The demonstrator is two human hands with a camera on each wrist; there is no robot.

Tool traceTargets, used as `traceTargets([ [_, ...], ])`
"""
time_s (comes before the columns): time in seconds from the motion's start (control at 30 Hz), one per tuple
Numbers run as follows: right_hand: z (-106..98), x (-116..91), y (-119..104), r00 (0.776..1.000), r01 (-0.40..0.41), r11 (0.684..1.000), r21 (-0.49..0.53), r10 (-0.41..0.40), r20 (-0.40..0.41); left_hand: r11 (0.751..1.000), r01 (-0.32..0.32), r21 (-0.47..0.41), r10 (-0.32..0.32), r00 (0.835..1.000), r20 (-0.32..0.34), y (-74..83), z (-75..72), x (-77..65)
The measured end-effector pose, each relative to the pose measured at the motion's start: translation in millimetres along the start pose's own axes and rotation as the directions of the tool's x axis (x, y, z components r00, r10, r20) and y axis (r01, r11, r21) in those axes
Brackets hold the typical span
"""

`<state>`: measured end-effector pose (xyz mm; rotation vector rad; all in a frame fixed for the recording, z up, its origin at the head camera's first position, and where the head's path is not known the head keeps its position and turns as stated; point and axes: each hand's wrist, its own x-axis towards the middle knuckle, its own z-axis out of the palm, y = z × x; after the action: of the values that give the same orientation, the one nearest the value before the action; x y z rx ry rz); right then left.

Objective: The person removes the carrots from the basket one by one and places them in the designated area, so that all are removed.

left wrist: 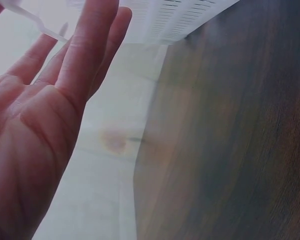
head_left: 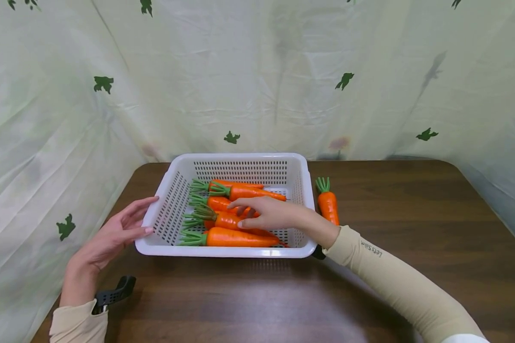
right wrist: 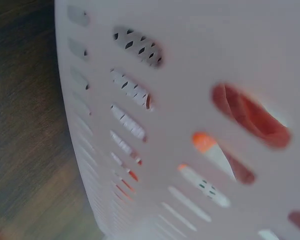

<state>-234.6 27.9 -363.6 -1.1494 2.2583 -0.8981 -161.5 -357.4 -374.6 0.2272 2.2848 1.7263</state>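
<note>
A white plastic basket (head_left: 225,251) with slotted walls holds several orange carrots (head_left: 240,237) with green tops, lying side by side with their tops to the left. My right hand (head_left: 268,213) reaches over the basket's right side and rests low over the middle carrots, thumb and fingers spread apart. The slotted basket wall (right wrist: 190,65) fills most of the right wrist view, with bits of the hand showing through the slots. At the basket's left rim, my left hand (head_left: 113,233) touches the edge with extended fingers and thumb; the left wrist view shows its palm.
One more carrot (head_left: 328,207) lies on the dark wooden table (head_left: 412,228), just right of the basket. A pale curtain (head_left: 249,95) with green leaf shapes hangs behind the table and along its sides. A black wrist mount (head_left: 116,293) sticks out beside the left wrist.
</note>
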Motion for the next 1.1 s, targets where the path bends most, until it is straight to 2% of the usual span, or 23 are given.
traceTargets([
  [0.27,2.5,0.8,0.3,0.999,0.015,1.000,-0.012,-0.014,0.037,0.999,-0.014,-0.034,0.015,1.000,0.017,-1.5,0.4,-0.8],
  [0.4,3.5,0.7,0.2,0.998,0.021,0.998,-0.051,-0.018,0.060,0.999,-0.012,-0.053,0.013,1.000,0.018,-0.8,1.0,-0.3],
  [0.63,3.4,0.8,-0.7,0.997,0.008,0.996,-0.086,-0.001,0.078,0.998,-0.008,-0.055,0.009,1.000,0.017,-1.9,0.8,-0.3],
  [0.9,2.3,-1.1,-1.2,0.988,-0.025,0.994,-0.110,0.041,0.148,0.997,-0.019,-0.074,0.021,0.999,0.028,-2.9,0.9,1.1],
  [1.1,1.7,0.1,-0.5,0.990,0.001,0.999,-0.046,0.006,0.140,0.998,-0.018,-0.065,0.019,1.000,0.023,-1.8,1.3,1.7],
])
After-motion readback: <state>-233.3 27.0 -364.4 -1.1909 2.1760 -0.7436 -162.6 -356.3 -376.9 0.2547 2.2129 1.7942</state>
